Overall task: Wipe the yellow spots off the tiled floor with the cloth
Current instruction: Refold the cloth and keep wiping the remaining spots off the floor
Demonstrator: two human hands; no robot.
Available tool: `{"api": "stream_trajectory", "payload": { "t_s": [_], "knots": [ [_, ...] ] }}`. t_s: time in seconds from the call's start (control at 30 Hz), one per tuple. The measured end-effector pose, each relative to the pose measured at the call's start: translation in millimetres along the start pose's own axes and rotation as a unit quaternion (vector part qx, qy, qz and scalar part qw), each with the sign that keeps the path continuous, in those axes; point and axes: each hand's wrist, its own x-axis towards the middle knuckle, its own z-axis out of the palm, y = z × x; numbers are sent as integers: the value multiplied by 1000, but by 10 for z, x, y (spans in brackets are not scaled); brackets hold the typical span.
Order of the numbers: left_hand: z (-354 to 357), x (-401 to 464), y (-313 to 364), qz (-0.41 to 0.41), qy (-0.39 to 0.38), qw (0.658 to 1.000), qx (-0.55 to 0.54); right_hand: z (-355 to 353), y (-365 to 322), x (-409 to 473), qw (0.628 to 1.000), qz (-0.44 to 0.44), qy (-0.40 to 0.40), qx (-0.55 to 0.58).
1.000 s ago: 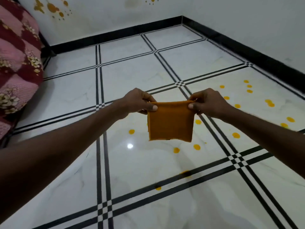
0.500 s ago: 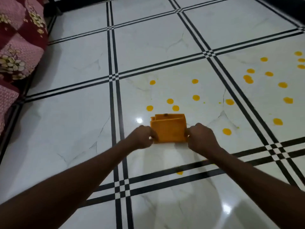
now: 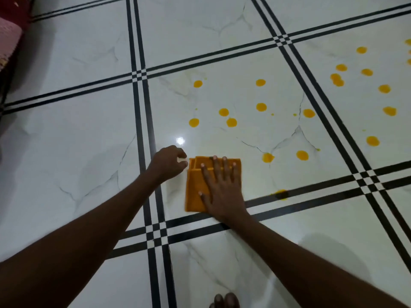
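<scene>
Head view shows your right hand (image 3: 222, 192) flat, fingers straight, on the folded orange cloth (image 3: 196, 185); your left hand (image 3: 169, 163) curled beside it, grip unclear; yellow spots (image 3: 261, 107) beyond.

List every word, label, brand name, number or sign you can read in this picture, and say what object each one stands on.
None: no readable text appears anywhere in the picture.
The folded orange cloth under the right hand is plain, with no tag or print showing.
The tiled floor bears only black lines, grey veining and yellow spots.
The patterned fabric at the left edge shows a pattern, no letters.
</scene>
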Motion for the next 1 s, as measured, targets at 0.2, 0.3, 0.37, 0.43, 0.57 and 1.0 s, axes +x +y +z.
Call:
{"api": "stream_trajectory", "payload": {
  "t_s": [0.2,0.3,0.37,0.43,0.57,1.0],
  "knots": [
    [-45,65,4,-11,-30,999,17,-84,629,535,998,-47,17,-46],
    [-23,-3,10,-13,-50,998,24,-345,1337,477,994,68,43,-69],
    [62,-73,50,-6,-68,997,45,-424,1462,218,987,140,56,-48],
    [169,-150,99,9,-78,994,76,-333,1158,28,973,215,70,-47],
    [314,-237,65,42,-101,978,179,-187,705,184,996,75,25,-40],
    [436,-169,141,87,-147,961,216,-291,943,-242,964,259,56,-33]
  ]
}}
